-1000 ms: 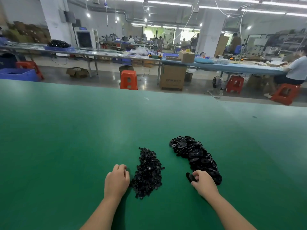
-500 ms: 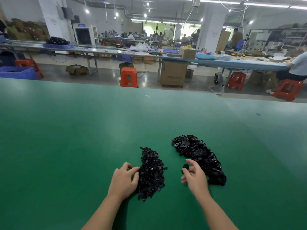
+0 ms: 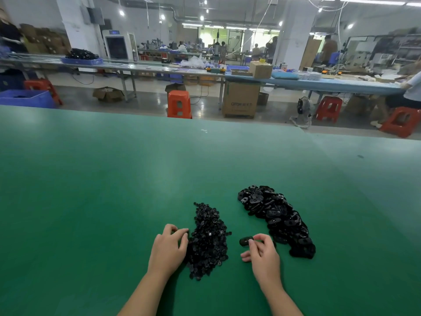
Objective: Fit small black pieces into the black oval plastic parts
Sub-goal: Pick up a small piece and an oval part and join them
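Observation:
A heap of small black pieces [image 3: 208, 241] lies on the green table [image 3: 114, 201] in front of me. To its right stretches a longer pile of black oval plastic parts [image 3: 276, 218]. My left hand [image 3: 168, 249] rests at the left edge of the small-piece heap, fingers curled into it; whether it holds a piece is hidden. My right hand [image 3: 262, 252] is between the two piles and pinches one black oval part [image 3: 245, 241] at its fingertips, just above the table.
The green table spreads wide to the left, right and far side. Beyond its far edge are orange stools [image 3: 179, 103], a cardboard box [image 3: 241, 100], long workbenches [image 3: 319, 84] and a seated person [image 3: 410, 92] at the far right.
My right hand has left the oval pile and moved left with one oval part in its fingers. My left hand has shifted right, onto the edge of the small-piece heap.

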A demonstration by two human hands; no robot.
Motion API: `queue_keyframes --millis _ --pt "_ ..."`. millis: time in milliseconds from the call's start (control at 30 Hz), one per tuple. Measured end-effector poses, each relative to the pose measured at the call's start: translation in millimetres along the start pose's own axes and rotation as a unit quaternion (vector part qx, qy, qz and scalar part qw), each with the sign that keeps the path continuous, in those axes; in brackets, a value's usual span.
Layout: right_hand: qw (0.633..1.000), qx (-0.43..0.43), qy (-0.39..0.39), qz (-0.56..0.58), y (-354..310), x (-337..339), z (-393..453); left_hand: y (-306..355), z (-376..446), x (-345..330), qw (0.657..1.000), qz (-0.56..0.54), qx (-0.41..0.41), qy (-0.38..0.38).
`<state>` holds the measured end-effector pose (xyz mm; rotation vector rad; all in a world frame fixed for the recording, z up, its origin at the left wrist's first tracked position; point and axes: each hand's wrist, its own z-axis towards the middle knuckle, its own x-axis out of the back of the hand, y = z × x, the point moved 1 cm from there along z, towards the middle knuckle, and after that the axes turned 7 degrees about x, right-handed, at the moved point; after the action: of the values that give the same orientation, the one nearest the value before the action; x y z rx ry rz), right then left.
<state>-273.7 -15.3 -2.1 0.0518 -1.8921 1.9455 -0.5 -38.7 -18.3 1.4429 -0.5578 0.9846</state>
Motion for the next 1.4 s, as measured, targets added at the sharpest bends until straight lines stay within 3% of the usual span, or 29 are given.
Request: queue_keyframes --millis 833,933,1133,1400 --pt "1.0 -0.001 -0.005 0.022 -8 0 -3 20 7 13 0.991 -0.046 0.125 0.013" --pt "1.0 -0.003 -0.012 0.019 -7 0 -3 22 3 13 0.987 -0.119 0.103 0.014" --pt "1.0 -0.004 -0.009 0.014 -4 -1 -2 31 -12 8 0.93 -0.332 0.15 0.051" --pt "1.0 0.007 -0.008 0.012 0 -2 -1 30 -12 9 0.904 -0.39 0.169 0.034"
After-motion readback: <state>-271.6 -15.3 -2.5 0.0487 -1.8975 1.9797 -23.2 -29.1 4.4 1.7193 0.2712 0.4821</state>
